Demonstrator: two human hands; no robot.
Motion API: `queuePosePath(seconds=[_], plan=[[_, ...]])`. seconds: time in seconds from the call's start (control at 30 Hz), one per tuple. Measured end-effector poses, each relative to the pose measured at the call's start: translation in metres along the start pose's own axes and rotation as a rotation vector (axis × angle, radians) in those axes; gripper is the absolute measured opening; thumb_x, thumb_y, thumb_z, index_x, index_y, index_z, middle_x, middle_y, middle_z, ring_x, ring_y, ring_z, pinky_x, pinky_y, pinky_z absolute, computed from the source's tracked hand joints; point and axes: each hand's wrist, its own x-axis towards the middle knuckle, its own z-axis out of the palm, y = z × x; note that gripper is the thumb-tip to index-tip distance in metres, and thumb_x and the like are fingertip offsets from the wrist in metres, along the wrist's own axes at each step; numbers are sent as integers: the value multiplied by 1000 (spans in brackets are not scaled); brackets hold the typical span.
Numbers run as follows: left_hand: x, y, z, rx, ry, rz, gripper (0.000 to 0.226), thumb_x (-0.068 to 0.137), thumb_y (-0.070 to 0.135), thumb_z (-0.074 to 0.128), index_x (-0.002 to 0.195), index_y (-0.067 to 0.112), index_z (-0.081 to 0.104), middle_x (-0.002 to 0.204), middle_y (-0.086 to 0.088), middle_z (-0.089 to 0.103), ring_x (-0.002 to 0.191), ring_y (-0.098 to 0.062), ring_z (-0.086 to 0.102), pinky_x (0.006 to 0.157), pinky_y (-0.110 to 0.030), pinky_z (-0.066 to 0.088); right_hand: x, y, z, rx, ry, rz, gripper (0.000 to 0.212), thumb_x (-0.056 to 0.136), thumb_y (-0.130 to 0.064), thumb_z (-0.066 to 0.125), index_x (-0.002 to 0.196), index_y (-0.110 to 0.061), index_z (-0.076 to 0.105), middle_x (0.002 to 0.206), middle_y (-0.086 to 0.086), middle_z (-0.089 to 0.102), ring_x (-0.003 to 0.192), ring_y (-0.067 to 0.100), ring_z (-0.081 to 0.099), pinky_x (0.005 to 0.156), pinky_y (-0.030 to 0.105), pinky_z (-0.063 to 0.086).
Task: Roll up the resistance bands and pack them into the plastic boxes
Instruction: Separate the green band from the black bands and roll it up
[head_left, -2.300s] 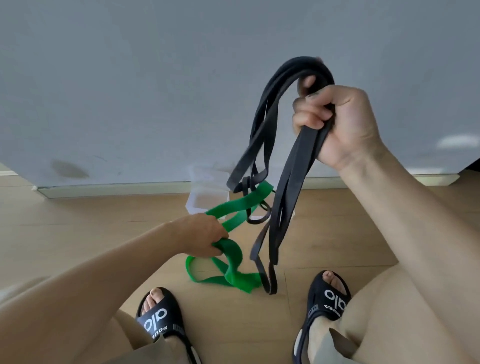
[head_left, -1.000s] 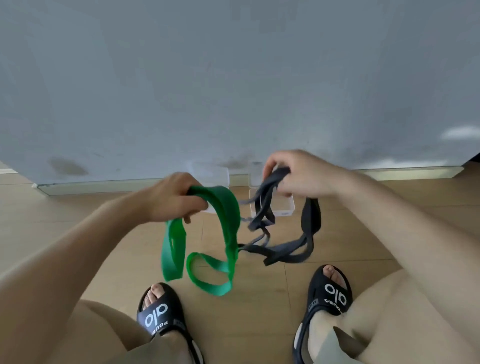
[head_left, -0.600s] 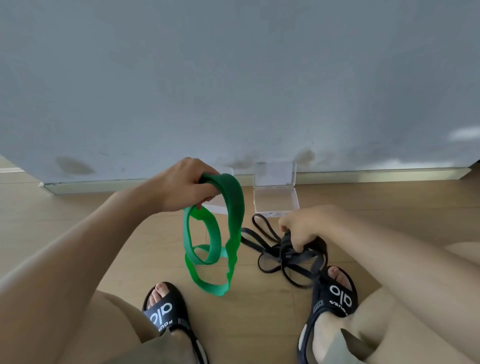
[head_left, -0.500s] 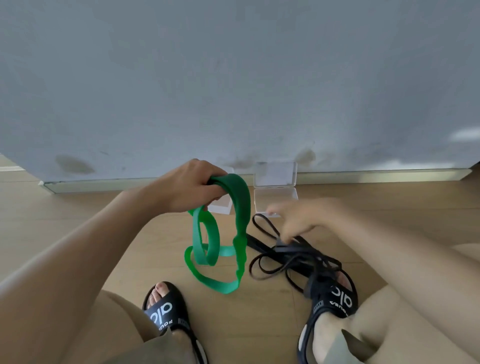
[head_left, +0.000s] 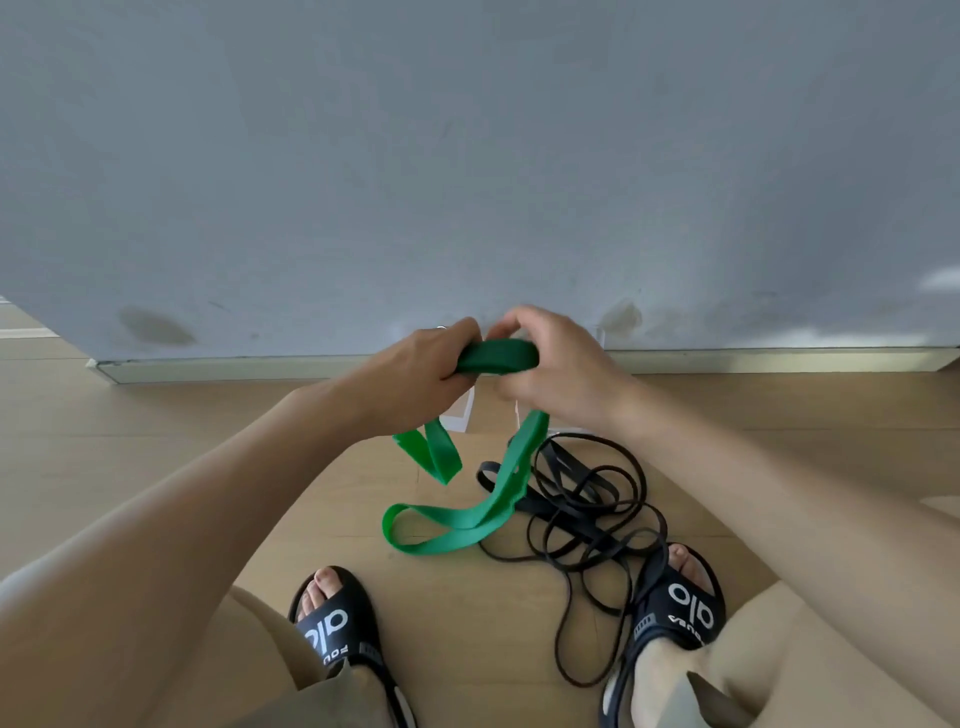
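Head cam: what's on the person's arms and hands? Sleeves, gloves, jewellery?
Both forearms are bare, no sleeves in view, no gloves. The left hand wears a thin silver-looking ring, just visible at the top of its fingers. The right hand shows no ring or watch.

Left hand (head_left: 415, 371), right hand (head_left: 550, 371) raised together, fingers curled.

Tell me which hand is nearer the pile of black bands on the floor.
Right. The right hand is raised almost directly above the black bands, gripping the green band. The left hand grips it too, further off to the side.
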Motion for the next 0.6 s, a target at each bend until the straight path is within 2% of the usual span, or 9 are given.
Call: queuePosePath(seconds=[0.07, 0.1, 0.17, 0.23, 0.33, 0.47, 0.53, 0.6], plan=[[2, 0, 2, -18, 54, 17, 6, 100, 14, 52, 96, 15, 48, 86, -7, 64, 79, -26, 59, 68, -35, 47, 0, -10, -8, 73, 57, -25, 36, 73, 0, 73, 102, -19, 62, 68, -5, 62, 60, 10, 54, 58, 25, 42], [3, 1, 3, -36, 100, 24, 7, 98, 13, 55, 96, 17, 49, 85, -6, 65, 78, -25, 61, 68, -34, 49, -1, -15, -11, 116, 74, -31, 37, 71, 4, 72, 99, -18, 63, 62, -6, 59, 55, 10, 52, 55, 24, 41], [5, 6, 1, -89, 190, 17, 18, 92, 9, 62, 92, 23, 50, 77, 1, 62, 68, -15, 56, 57, -17, 43, -2, -21, -16, 226, 95, -26, 38, 67, 10, 70, 96, -15, 62, 56, -8, 55, 49, 8, 48, 50, 22, 39], [6, 7, -1, -153, 215, -26, 22, 87, 6, 65, 93, 24, 55, 74, 11, 61, 64, -5, 54, 53, -12, 37, -1, -24, -19, 334, 116, -16, 40, 64, 12, 69, 94, -13, 62, 57, -9, 56, 47, 4, 47, 48, 19, 37], [7, -1, -3, -218, 229, -66, 25, 81, 3, 64, 89, 27, 62, 67, 20, 62, 62, 1, 54, 52, -11, 36, 2, -24, -20, 398, 130, -12, 41, 61, 11, 68, 94, -13, 62, 62, -5, 58, 47, 3, 47, 46, 15, 36], [5, -14, -2, -219, 190, -49, 26, 86, 6, 63, 93, 31, 64, 72, 13, 63, 62, -2, 51, 54, -15, 35, 1, -25, -24, 383, 96, 2, 42, 65, 19, 66, 97, -7, 60, 58, -6, 57, 40, 1, 51, 42, 10, 36], [5, -16, -2, -226, 143, -13, 19, 93, 12, 63, 100, 30, 67, 79, 20, 69, 68, 0, 58, 58, -15, 41, 1, -24, -29, 359, 78, 30, 42, 66, 18, 66, 99, -7, 61, 58, -8, 58, 41, 1, 52, 42, 13, 37], [4, -19, -2, -195, 90, -10, 11, 98, 24, 64, 106, 30, 70, 88, 15, 73, 74, -4, 63, 65, -22, 48, 3, -19, -35, 289, 2, 84, 42, 70, 12, 70, 104, -12, 62, 66, -2, 61, 47, 6, 48, 45, 21, 36]])
